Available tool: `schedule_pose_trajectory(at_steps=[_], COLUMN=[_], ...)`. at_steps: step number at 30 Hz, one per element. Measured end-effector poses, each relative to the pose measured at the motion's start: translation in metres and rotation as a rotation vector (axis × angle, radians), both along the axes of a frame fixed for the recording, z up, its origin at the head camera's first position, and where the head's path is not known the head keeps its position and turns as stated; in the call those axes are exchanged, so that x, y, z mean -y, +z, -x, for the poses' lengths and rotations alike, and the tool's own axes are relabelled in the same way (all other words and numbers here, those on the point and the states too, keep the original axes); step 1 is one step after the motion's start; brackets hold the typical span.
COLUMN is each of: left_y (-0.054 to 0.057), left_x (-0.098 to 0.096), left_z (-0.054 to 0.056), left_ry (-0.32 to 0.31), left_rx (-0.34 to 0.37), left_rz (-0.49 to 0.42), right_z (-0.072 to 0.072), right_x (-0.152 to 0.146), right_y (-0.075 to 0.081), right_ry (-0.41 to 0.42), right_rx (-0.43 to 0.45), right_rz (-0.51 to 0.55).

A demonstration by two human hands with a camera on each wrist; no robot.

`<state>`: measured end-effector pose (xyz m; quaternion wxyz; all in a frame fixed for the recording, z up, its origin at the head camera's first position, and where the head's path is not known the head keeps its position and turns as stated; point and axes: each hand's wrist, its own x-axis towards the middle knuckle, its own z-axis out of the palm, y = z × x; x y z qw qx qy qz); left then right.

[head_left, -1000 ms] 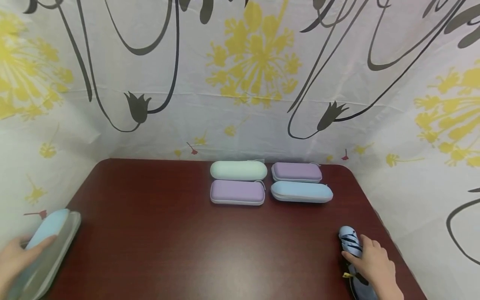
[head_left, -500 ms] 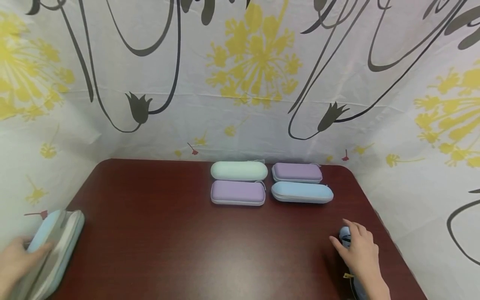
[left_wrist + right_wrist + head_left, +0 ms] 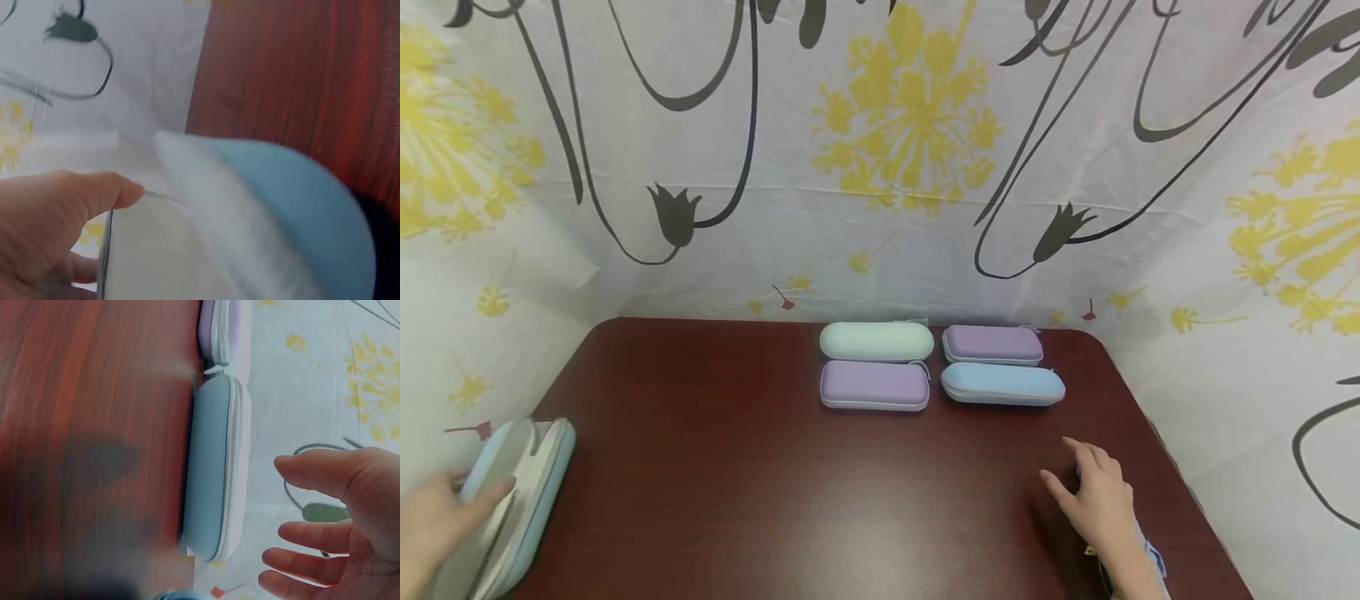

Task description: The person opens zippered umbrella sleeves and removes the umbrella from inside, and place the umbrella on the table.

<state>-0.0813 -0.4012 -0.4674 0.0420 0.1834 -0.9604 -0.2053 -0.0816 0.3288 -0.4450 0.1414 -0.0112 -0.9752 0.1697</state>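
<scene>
At the left table edge my left hand grips a light blue hard-shell glasses case that stands spread apart, its pale lining showing. In the left wrist view my thumb lies on the inner side of one half of the glasses case, fingers behind it; the other half leans right. My right hand hovers with spread fingers above a blue, dark-striped bundle, mostly hidden under it; a bit of blue cloth shows beside the wrist. Nothing lies between the fingers of the right hand in the right wrist view.
Zipped cases stand in two rows at the back of the dark wooden table: mint, purple, another purple one and light blue. Patterned white cloth rises behind the table and along both sides.
The left glasses case has spread wider, its outer half tilting right. My right hand has come off the striped bundle and moved left and slightly forward over it.
</scene>
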Motion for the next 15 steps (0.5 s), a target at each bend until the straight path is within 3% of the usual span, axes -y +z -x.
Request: schedule_pose_trajectory(at_steps=[5, 8, 11, 15], left_y=[0.018, 0.026, 0.027, 0.023], left_x=[-0.040, -0.065, -0.088, -0.114], left_z=[0.007, 0.014, 0.021, 0.031], left_ry=[-0.053, -0.162, -0.218, -0.253], left_rx=[-0.253, -0.388, -0.463, -0.505], left_rz=[0.088, 0.046, 0.002, -0.064], right_z=[0.008, 0.012, 0.017, 0.022], right_x=[0.012, 0.021, 0.030, 0.042], right_y=[-0.002, -0.004, -0.007, -0.010], right_ry=[0.038, 0.062, 0.086, 0.112], right_rx=[-0.031, -0.003, 0.037, 0.062], right_rz=[0.018, 0.053, 0.101, 0.149])
